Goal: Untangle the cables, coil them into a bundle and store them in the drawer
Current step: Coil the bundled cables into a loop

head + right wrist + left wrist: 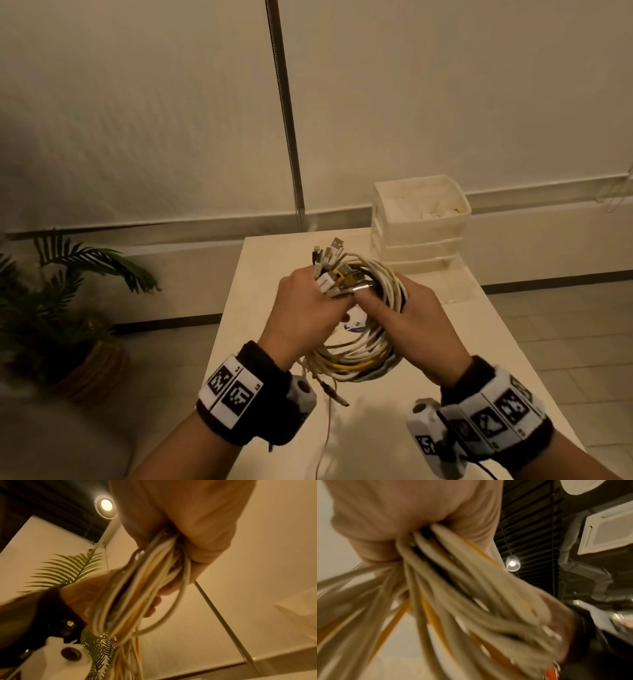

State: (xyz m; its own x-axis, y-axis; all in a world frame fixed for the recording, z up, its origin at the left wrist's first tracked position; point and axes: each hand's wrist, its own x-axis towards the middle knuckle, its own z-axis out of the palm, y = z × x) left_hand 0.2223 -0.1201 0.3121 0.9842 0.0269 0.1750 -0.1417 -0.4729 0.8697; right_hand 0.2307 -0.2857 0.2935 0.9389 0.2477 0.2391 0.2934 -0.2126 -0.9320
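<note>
A coil of white and yellow cables (363,356) hangs above the white table (445,359), held by both hands. My left hand (308,308) grips the coil's left side together with a cluster of USB plugs (334,270) that stick up past the knuckles. My right hand (407,315) grips the coil's right side, thumb lying across the strands. Loose cable ends (329,418) trail from the coil onto the table. In the left wrist view blurred strands (453,595) run out of the fist; the right wrist view shows the looped cables (145,588) in the palm. A white drawer unit (419,226) stands behind.
The drawer unit sits at the table's far right corner, its top tray holding small white items. A potted palm (68,308) stands on the floor to the left. A metal pole (287,120) rises behind the table against the wall.
</note>
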